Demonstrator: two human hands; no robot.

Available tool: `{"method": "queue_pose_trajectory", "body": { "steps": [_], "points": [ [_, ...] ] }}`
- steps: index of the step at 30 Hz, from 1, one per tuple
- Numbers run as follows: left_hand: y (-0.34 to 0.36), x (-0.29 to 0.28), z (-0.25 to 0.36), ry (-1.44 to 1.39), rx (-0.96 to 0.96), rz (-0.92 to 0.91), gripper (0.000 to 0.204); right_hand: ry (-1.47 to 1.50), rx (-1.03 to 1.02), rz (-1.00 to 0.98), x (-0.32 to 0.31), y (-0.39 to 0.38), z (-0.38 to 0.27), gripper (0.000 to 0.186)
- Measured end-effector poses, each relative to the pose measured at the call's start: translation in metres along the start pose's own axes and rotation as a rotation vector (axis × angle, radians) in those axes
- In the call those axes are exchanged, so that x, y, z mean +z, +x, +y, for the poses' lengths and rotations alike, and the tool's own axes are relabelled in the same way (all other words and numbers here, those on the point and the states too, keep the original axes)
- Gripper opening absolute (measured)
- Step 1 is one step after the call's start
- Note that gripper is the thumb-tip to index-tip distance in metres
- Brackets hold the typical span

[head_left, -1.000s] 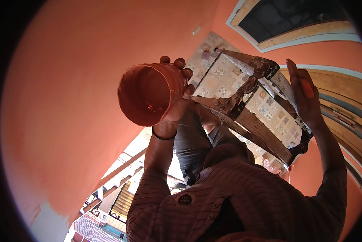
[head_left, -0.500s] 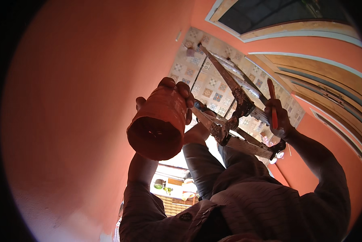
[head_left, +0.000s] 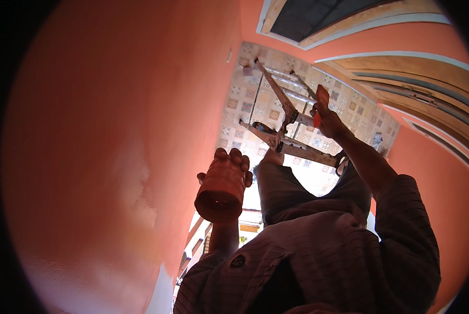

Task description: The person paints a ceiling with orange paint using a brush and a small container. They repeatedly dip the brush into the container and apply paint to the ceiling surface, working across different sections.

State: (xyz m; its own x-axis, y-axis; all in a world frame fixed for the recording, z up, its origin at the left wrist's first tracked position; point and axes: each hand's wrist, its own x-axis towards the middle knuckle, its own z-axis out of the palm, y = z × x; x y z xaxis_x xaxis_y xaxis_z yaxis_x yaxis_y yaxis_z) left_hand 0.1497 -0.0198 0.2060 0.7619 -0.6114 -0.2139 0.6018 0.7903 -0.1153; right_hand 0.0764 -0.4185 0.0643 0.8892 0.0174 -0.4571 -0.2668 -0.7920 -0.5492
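My left hand (head_left: 236, 161) grips a cylindrical pot (head_left: 219, 188) coated in red-orange paint, fingers wrapped round it and its round mouth toward the camera. Just right of centre, my right hand (head_left: 326, 119) is closed on a paintbrush (head_left: 321, 94) with red-orange paint on it. Behind both hands is a paint-spattered folding ladder (head_left: 288, 110). My legs (head_left: 279, 186) reach down toward it; how my feet rest is hard to make out. The salmon-painted wall (head_left: 88, 131) rises close on my left, with uneven pale patches beside the pot.
Far below is a patterned tile floor (head_left: 234, 104) with a small pale object (head_left: 246, 69) near the wall. A dark-paned, wood-framed window (head_left: 318, 21) is at top right, a wooden door (head_left: 412, 70) below it. Bright daylight shows through an opening behind my body.
The pot has moved lower in the picture, its mouth tilted from where it was. My right hand with the brush has moved left, and more of the left wall's patched area shows.
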Motion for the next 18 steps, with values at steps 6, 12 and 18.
{"method": "queue_pose_trajectory", "body": {
  "steps": [6, 12, 18],
  "points": [
    [-0.011, -0.004, -0.012, -0.075, -0.058, -0.100, 0.060, -0.038, 0.162, -0.062, -0.008, -0.003, -0.013, 0.033],
    [-0.049, 0.014, -0.006, -0.003, 0.014, -0.115, 0.062, -0.081, 0.038, 0.170, -0.004, 0.010, -0.042, 0.031],
    [-0.098, 0.001, -0.003, 0.043, 0.173, -0.137, 0.065, -0.126, -0.266, 0.387, -0.034, 0.024, -0.147, 0.050]
  ]
}}
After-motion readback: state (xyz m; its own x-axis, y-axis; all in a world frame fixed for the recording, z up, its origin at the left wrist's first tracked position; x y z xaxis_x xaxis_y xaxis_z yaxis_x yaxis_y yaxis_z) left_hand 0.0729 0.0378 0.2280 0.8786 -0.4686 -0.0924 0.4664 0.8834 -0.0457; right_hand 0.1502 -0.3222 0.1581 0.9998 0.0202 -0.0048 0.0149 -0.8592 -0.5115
